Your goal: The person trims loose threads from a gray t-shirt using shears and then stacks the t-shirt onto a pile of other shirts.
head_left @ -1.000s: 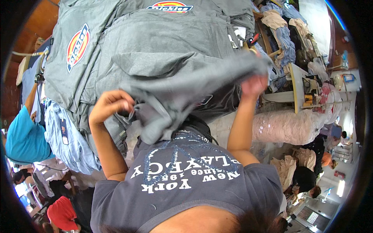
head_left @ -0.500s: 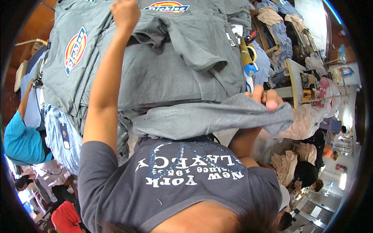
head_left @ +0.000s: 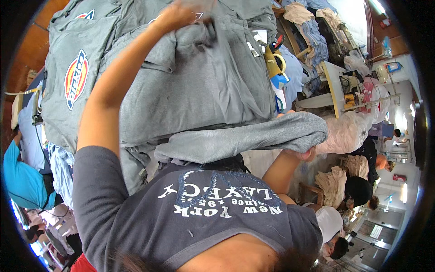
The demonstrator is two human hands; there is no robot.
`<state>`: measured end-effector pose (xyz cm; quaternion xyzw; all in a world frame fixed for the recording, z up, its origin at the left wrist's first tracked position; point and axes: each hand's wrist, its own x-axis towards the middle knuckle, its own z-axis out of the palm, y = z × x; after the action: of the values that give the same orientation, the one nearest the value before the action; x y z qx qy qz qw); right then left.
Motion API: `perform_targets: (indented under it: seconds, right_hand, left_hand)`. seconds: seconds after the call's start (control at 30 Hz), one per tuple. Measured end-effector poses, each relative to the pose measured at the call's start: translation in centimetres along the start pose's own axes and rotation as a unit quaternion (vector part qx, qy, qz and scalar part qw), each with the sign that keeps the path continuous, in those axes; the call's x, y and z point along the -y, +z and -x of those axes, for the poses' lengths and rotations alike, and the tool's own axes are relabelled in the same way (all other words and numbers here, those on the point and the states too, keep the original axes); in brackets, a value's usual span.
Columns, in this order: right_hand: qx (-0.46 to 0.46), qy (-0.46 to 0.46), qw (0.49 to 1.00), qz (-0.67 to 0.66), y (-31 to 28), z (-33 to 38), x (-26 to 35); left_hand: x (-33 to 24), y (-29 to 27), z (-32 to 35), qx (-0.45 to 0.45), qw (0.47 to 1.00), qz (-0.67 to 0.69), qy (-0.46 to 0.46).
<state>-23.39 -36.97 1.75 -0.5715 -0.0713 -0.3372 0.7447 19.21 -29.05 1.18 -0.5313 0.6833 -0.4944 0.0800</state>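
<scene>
My left hand (head_left: pixel 183 16) is stretched far forward over a pile of grey T-shirts (head_left: pixel 154 95), some with an oval badge print. It is smeared by motion at the top T-shirt's (head_left: pixel 217 43) bunched cloth, so I cannot tell whether its fingers grip it. Close to my body, a long grey garment piece (head_left: pixel 235 138) hangs across in front of me. Its right end is wrapped around my right hand (head_left: pixel 309 155), which is closed on it; most of the fingers are hidden inside or behind the cloth.
At the pile's right edge are a roll of yellowish tape (head_left: pixel 282 63) and white tags (head_left: pixel 259 38). Beyond stand a sewing table (head_left: pixel 333 90) and a clear plastic bag (head_left: pixel 346 136). A co-worker in a blue shirt (head_left: pixel 22 172) is at the left; others sit at the right.
My left hand has swept to the right across the pile, and the top T-shirt's cloth has shifted with its sleeve no longer spread out. My right hand has dropped lower, turning the garment's end.
</scene>
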Motion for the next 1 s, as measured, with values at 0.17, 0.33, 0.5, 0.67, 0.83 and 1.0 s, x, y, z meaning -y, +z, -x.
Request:
perform_targets:
  seconds: [0.17, 0.33, 0.5, 0.67, 0.83, 1.0]
  right_hand:
    - [0.037, -0.023, 0.999, -0.023, 1.5, -1.6, 0.7]
    - [0.059, 0.106, 0.992, -0.029, 2.5, -2.5, 0.2]
    - [-0.045, 0.229, 0.955, 0.182, 3.0, -4.5, -1.7]
    - [-0.080, 0.201, 0.811, 0.543, -0.6, -2.8, -8.6]
    - [-0.084, 0.239, 0.809, 0.531, 1.1, -3.5, -10.4]
    - [-0.209, 0.156, 0.850, 0.458, 1.3, -0.6, -8.2]
  left_hand:
    - [-2.3, -3.9, -2.6, -0.051, 0.931, 0.153, -0.326]
    - [-11.2, -8.8, 1.0, 0.063, 0.871, 0.437, -0.215]
    - [-9.5, -7.9, 1.8, 0.170, 0.882, 0.392, -0.201]
    - [-10.3, -6.4, -0.2, 0.209, 0.837, 0.443, -0.243]
    - [-7.4, -3.5, -5.1, 0.322, 0.797, 0.433, -0.270]
    - [0.6, -0.1, -9.9, 0.028, 0.844, 0.322, -0.428]
